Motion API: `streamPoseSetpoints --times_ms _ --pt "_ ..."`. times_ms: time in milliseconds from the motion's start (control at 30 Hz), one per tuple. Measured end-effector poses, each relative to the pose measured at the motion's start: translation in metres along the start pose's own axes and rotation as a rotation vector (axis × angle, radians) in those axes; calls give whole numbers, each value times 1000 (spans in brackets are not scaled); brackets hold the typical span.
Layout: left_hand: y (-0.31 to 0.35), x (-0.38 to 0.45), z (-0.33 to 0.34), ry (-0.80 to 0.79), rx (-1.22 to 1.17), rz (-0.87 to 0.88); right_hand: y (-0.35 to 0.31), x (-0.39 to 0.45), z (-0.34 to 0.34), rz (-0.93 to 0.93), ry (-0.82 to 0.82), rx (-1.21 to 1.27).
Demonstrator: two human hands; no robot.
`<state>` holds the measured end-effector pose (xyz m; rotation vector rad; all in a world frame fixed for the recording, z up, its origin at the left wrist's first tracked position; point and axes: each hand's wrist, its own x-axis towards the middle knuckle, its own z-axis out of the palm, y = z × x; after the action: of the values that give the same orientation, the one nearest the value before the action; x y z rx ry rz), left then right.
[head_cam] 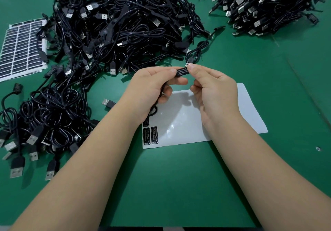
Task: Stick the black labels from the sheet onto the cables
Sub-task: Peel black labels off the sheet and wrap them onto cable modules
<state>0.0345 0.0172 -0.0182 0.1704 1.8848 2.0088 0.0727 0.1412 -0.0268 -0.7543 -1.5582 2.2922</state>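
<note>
1. Label (183, 72): small, black, white print, lying on the controller block of a cable (196, 50), held above the middle of the surface (179, 186). Looks thin, light and limp; likely tacky underneath, so best handled by its edges and pressed flat.
2. Left hand (154, 85) pinches the block's left end, thumb on top, with cable slack looped under the palm.
3. Right hand (213, 87) pinches the block's right end, thumb pressing on the label.
4. The cable is thin and floppy; the block is the only stiff place to hold.
5. Sheet (206, 116): glossy white backing under the hands, mostly stripped, a few labels left at its near-left corner.
6. Cable pile (116, 24) behind; another (265, 5) at far-right corner; bundle (53, 116) near left edge; full sheet (19, 49) at left edge.
</note>
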Motion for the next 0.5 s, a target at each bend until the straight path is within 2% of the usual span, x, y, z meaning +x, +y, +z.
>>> streamPoseSetpoints --times_ms 300,500 --pt "0 -7 14 200 103 50 -1 -1 1 -60 -16 -54" --pt "-2 -7 17 233 104 54 -1 -3 2 -156 22 -183"
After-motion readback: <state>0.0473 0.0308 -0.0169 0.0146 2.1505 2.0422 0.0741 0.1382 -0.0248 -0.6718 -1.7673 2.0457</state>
